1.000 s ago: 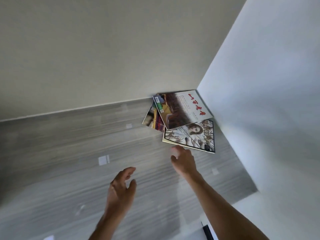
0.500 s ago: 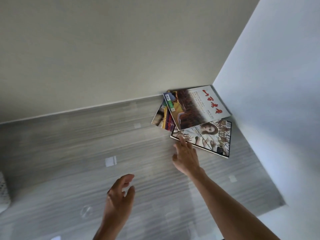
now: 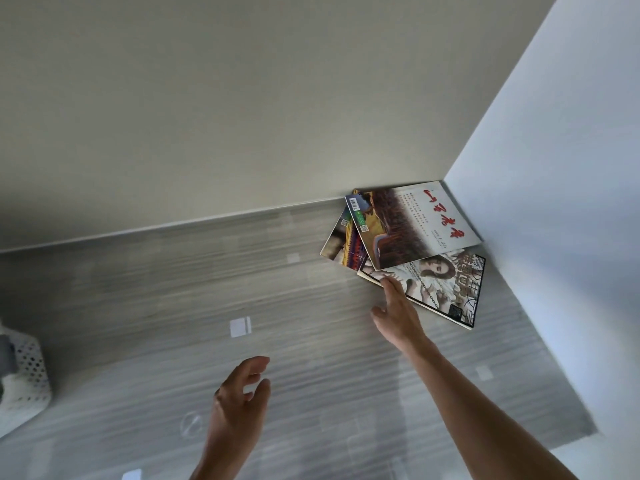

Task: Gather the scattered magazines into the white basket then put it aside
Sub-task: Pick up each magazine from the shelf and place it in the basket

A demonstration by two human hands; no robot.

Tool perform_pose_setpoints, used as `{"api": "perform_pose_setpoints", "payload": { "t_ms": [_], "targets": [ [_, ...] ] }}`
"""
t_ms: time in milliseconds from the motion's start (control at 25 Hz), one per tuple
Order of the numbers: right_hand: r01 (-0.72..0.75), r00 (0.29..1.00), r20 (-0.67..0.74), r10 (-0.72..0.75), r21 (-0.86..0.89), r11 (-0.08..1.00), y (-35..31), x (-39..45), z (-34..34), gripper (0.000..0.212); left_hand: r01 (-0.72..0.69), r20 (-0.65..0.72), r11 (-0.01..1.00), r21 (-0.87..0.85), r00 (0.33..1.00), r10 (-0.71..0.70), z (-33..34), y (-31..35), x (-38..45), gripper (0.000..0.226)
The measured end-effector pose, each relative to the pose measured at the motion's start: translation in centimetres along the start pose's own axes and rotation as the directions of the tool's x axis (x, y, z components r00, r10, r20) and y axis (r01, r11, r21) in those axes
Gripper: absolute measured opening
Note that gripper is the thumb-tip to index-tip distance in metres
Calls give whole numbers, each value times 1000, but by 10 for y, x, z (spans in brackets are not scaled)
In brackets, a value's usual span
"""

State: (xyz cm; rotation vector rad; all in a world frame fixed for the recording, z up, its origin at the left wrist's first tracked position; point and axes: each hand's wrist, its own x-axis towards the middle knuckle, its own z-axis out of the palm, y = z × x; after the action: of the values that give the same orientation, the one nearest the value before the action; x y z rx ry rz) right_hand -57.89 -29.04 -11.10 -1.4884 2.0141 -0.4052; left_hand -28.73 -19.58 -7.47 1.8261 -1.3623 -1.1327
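Note:
Three magazines lie overlapped in the far right corner of the grey wood-grain table (image 3: 173,306). On top is one with red characters on a white cover (image 3: 415,226). Under it sit a magazine showing a woman's portrait (image 3: 446,289) and a partly hidden colourful one (image 3: 341,242). My right hand (image 3: 398,311) reaches out flat, fingertips touching the near left corner of the portrait magazine, holding nothing. My left hand (image 3: 239,407) hovers above the table's middle, fingers loosely curled and apart, empty. The white perforated basket (image 3: 26,375) shows at the left edge, cut off by the frame.
Two walls meet behind the magazines and close off the table at the back and right. Small white tape squares (image 3: 240,327) mark the tabletop. The table's front right edge (image 3: 571,441) ends beside a white floor area.
The view has swung left, bringing the basket into sight. My right hand has stretched further and its fingertips now rest on the portrait magazine's corner. My left hand stays hovering.

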Motion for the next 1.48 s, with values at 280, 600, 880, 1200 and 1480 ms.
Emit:
{"api": "perform_pose_setpoints", "payload": {
  "t_ms": [280, 600, 880, 1200, 1480],
  "targets": [
    [-172, 965, -245, 89, -343, 924, 19, 18, -21, 52, 0, 27, 999, 49, 1000, -1, -8, -1, 7, 31],
    [-136, 960, -279, -13, -507, 851, 38, 31, -39, 22, 25, -30, 1000, 18, 999, -24, -11, -7, 16, 27],
    [388, 912, 15, -409, -348, 853, -41, -86, 31, 23, 22, -186, 998, -65, 982, -34, -44, -13, 16, 34],
    [568, 814, 319, -485, -271, 777, -87, -149, 81, 14, 207, -9, 870, 447, 974, -227, -105, -75, 8, 60],
    [520, 826, 365, -429, -200, 831, -66, -173, 99, 19, -135, 80, 863, 487, 991, 110, -60, -53, 64, 58]
  ]
}}
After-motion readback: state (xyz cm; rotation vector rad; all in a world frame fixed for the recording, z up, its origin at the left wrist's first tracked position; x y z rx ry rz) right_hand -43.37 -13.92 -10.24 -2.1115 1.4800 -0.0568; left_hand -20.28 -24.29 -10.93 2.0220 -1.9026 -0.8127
